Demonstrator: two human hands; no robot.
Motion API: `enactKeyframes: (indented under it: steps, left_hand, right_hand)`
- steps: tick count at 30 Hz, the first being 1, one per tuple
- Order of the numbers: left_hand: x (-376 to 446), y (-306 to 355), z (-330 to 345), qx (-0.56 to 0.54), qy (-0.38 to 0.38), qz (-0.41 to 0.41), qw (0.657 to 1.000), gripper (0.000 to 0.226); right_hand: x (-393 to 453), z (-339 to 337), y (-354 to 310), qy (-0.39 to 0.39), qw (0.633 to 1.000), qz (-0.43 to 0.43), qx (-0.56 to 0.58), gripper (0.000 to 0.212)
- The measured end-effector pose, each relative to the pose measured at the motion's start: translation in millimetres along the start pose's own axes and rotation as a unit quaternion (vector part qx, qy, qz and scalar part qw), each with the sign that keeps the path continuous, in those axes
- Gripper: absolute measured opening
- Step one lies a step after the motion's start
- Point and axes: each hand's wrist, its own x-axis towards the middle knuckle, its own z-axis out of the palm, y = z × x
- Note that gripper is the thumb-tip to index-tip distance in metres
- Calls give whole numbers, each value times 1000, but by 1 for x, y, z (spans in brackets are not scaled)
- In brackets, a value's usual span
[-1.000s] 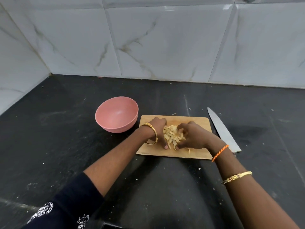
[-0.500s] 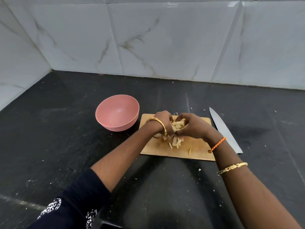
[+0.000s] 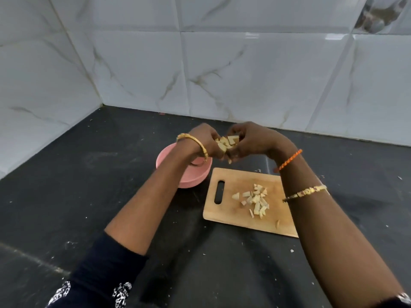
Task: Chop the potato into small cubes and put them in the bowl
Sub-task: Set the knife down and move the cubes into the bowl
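Pale potato cubes (image 3: 228,142) sit bunched in my cupped grip, raised beside the pink bowl (image 3: 169,157). More cubes (image 3: 255,200) lie scattered on the wooden board (image 3: 229,212).

a home kitchen: marble-look wall tiles (image 3: 244,74), dark stone counter (image 3: 66,196), cutting board (image 3: 233,210).

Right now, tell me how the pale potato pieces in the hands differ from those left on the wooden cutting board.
The pale potato pieces in the hands are raised, bunched between left hand and right hand; the pieces on the wooden cutting board lie loose and scattered. Both are pale, small cuts.
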Motion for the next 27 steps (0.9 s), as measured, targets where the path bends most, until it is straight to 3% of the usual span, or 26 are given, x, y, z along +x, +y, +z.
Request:
enactKeyframes:
  steps: [3,9,13,19,23,27]
  left_hand:
    - [3,-21,-32,4,7,-52,999,45]
    - [16,-57,-43,28,-119,-174,977,45]
    - [26,-68,-43,-21,-94,-200,975,33]
    - [36,-72,-46,3,35,-144,989,23]
    - [30,-66,-33,104,55,-119,986,31]
    - [6,-48,-12,-7,98,-4,995,39]
  right_hand:
    - [31,17,-30,-22,1000,-15,-6,44]
    - [77,67,-44,-86,994,-3,-70,41]
    - [89,71,-45,-73,992,-4,-103,29]
    - [82,65,-49,87,992,-82,-32,15]
    - [74,66,-35,28,990,-61,-128,17]
    - [32,30,-10,105,994,-37,-24,11]
